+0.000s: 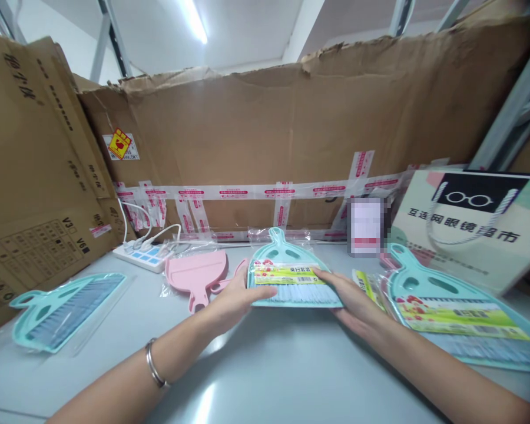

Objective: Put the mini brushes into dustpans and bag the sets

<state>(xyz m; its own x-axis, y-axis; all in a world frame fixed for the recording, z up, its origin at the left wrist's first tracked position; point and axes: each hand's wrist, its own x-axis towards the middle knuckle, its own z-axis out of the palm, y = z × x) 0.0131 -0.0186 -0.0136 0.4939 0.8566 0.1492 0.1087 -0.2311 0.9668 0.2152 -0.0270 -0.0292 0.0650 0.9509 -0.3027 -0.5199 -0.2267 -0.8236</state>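
Note:
Between both hands is a teal dustpan and brush set [291, 253] in clear plastic, with a yellow-green label across it and pale bristles along its near edge. My left hand [241, 294] grips its left side, thumb over the front. On its right side my right hand [347, 294] holds the edge, fingers on the label. A pink dustpan [196, 271] lies just left of my left hand, on clear plastic, with another pink piece partly hidden behind that hand. Close to my right forearm rests another labelled teal dustpan and brush set [446, 294].
At the left lies a teal dustpan and brush set [66, 312] in clear wrap. Behind are a white power strip [141, 256] with plugs, a large cardboard box [247, 129] and a blurred-out upright item [365, 227]. A paper bag with rope handles [459, 235] stands at right on the grey table [265, 371].

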